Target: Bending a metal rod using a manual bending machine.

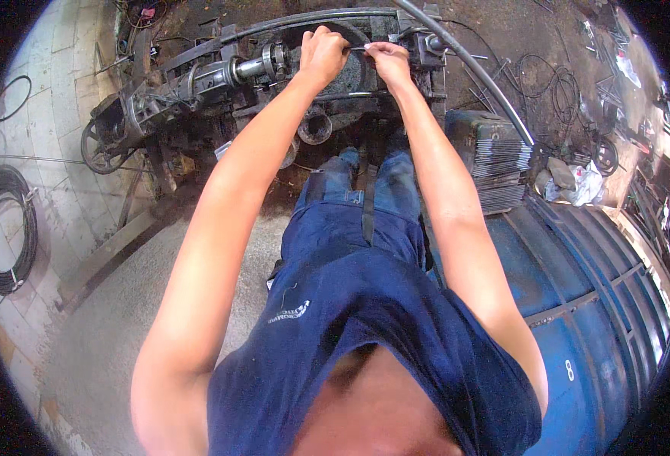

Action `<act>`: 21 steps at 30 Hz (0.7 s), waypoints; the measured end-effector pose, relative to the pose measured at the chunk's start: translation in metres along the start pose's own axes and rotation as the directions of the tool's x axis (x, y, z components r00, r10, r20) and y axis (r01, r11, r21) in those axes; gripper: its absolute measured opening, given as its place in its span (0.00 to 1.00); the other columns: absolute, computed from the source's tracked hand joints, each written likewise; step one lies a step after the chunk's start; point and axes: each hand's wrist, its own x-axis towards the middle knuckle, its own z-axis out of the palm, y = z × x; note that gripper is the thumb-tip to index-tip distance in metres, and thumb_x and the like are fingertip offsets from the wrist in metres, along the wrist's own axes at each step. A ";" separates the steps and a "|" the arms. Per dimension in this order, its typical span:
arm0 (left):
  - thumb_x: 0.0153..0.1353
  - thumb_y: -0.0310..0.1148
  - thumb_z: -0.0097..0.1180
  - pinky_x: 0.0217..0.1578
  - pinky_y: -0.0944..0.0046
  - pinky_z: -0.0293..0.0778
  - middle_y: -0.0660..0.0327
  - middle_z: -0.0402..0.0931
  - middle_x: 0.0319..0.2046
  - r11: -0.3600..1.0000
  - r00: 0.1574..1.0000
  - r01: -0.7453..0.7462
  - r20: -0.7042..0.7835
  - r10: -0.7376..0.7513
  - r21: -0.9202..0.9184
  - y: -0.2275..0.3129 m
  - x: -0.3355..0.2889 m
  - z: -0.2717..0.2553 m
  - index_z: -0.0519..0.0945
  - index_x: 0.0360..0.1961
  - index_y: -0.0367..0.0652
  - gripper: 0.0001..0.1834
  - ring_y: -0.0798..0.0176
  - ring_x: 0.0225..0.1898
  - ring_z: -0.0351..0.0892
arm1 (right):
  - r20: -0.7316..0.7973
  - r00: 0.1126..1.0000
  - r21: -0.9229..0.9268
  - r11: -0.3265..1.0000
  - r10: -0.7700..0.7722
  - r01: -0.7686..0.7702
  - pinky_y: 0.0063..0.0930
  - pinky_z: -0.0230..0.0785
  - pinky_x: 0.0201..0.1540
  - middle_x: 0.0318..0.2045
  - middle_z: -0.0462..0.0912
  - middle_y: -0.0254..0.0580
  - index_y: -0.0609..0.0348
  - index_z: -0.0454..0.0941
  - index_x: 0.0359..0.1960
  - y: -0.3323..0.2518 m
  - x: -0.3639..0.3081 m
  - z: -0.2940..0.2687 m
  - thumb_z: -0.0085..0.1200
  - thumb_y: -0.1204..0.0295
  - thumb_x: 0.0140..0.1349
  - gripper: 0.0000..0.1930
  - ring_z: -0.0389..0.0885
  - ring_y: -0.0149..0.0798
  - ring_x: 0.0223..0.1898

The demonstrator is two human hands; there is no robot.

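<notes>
Both arms reach out over a dark, greasy metal machine [217, 77] with a shiny round shaft. My left hand [325, 55] is closed, its fingers curled at the left end of a thin, short metal rod [357, 49]. Just to its right, my right hand [389, 61] pinches the other end between thumb and fingers. The rod lies roughly level between the two hands, over the machine's middle. Fingers cover both of its ends, so its full length is hidden. Below the hands, an open pipe end [315, 128] shows on the machine's near side.
A long grey bar [475, 64] slants past my right hand. Right of my legs stands a stack of thin metal plates [498, 163], beside a large blue ribbed metal container [555, 304]. At left are a handwheel [104, 142] and a black cable coil [27, 243]. Loose cables [563, 91] litter the far-right floor.
</notes>
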 end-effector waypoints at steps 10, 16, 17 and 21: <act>0.51 0.35 0.62 0.45 0.55 0.64 0.66 0.84 0.30 0.999 0.997 0.051 0.059 -0.051 0.007 0.003 0.002 0.005 0.88 0.29 0.53 0.06 0.59 0.43 0.77 | -0.159 0.980 0.009 0.992 -0.120 0.123 0.29 0.75 0.38 0.31 0.87 0.43 0.58 0.79 0.51 -0.003 -0.020 -0.001 0.59 0.68 0.61 0.17 0.85 0.34 0.31; 0.50 0.34 0.61 0.44 0.52 0.64 0.63 0.84 0.29 0.994 0.993 0.108 0.036 -0.108 0.006 0.005 0.003 0.006 0.88 0.26 0.50 0.06 0.58 0.42 0.77 | -0.042 0.896 -0.541 0.764 -0.442 0.352 0.44 0.74 0.49 0.41 0.83 0.55 0.57 0.77 0.54 -0.014 -0.059 -0.015 0.50 0.71 0.60 0.20 0.82 0.54 0.43; 0.49 0.32 0.60 0.44 0.52 0.64 0.63 0.84 0.28 0.998 0.998 0.059 0.022 -0.060 0.025 0.003 0.004 0.006 0.88 0.25 0.50 0.06 0.58 0.42 0.77 | 0.009 0.918 -0.550 0.765 -0.396 0.336 0.50 0.71 0.52 0.47 0.81 0.56 0.55 0.75 0.58 -0.013 -0.061 -0.017 0.48 0.70 0.60 0.22 0.79 0.58 0.47; 0.46 0.29 0.58 0.44 0.52 0.64 0.64 0.83 0.28 0.996 0.998 -0.045 0.046 0.042 0.074 0.004 0.005 0.003 0.87 0.23 0.50 0.07 0.57 0.41 0.77 | 0.047 0.935 -0.622 0.722 -0.351 0.302 0.49 0.72 0.52 0.48 0.80 0.55 0.52 0.72 0.61 -0.014 -0.057 -0.022 0.48 0.69 0.60 0.24 0.80 0.58 0.47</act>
